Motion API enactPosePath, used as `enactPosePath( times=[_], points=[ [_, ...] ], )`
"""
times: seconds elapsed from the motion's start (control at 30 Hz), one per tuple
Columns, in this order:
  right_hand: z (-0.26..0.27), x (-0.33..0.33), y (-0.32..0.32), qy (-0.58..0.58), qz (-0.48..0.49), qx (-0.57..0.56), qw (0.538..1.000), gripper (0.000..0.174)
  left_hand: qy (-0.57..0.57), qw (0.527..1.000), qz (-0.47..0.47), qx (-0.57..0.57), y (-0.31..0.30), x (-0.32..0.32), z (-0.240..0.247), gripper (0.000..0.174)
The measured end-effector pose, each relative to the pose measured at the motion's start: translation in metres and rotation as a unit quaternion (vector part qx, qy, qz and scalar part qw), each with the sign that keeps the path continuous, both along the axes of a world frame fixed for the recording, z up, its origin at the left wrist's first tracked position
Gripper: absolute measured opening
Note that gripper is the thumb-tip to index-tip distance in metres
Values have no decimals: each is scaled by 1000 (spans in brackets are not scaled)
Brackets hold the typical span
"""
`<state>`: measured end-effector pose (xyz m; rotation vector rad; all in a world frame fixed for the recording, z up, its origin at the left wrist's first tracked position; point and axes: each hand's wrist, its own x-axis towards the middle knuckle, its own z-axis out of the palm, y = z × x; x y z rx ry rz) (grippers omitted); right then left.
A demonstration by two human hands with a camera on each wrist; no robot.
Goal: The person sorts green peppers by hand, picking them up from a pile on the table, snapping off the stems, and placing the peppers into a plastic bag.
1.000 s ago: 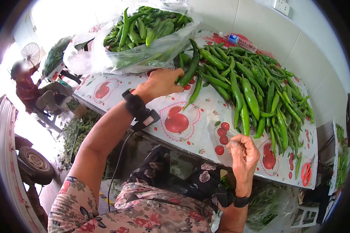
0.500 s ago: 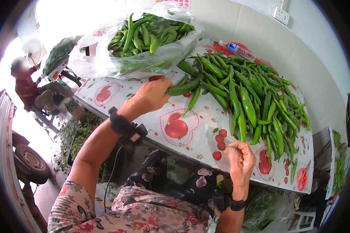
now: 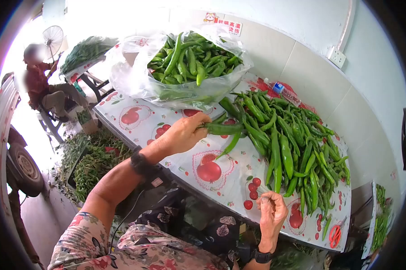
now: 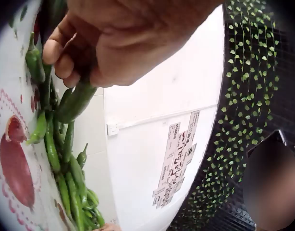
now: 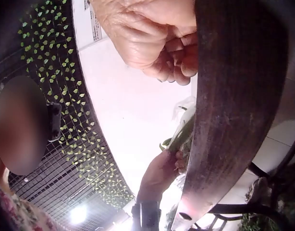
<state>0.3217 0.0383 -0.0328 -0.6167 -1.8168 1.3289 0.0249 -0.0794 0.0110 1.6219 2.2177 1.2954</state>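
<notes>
My left hand [image 3: 185, 134] grips a large green pepper [image 3: 223, 129] by one end, between the plastic bag [image 3: 194, 96] and the pepper pile [image 3: 297, 130]. The left wrist view shows that hand [image 4: 133, 48] with its fingers round the pepper [image 4: 76, 103], above other peppers. Near the table's front edge, my right hand [image 3: 272, 218] has loosely curled fingers, and no object shows in it. From the right wrist, the fingers of this hand [image 5: 152, 43] are bent toward the palm, beside the dark table edge [image 5: 239, 96].
The bag, at the table's back left, is full of peppers. A plastic bottle [image 3: 286, 93] lies behind the pile. Red-handled scissors [image 3: 335, 236] lie at the right front corner. Leafy greens [image 3: 95, 168] cover the floor at left, where a seated person [image 3: 38, 81] is visible.
My left hand has taken hold of a pepper at the pile's left side and drawn it leftward, turning it nearly level. The right hand keeps its curled pose. The head view has shifted.
</notes>
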Motion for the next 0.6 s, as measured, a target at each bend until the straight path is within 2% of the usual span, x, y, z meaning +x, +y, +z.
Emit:
enactPosePath(
  times=[0.1, 0.2, 0.33, 0.43, 0.5, 0.6],
  points=[
    [0, -1, 1, -7, -5, 8, 1000, 13, -108, 994, -19, -23, -15, 9, 24, 30],
    [0, -1, -1, -8, -6, 13, 1000, 13, -147, 987, -67, 21, -23, 7, 30, 29],
    [-1, -2, -1, 1, -7, 17, 1000, 13, -234, 963, -75, 106, -28, 6, 39, 28],
    [0, -2, -1, 9, -3, 15, 1000, 14, -204, 957, -66, 193, -34, -3, 51, 28],
    [0, -2, -1, 11, 1, 11, 1000, 13, -121, 969, -36, 210, -37, -19, 61, 30],
    [-1, -2, -1, 10, 1, 6, 1000, 13, -76, 971, 63, 217, -37, -26, 79, 25]
  ],
)
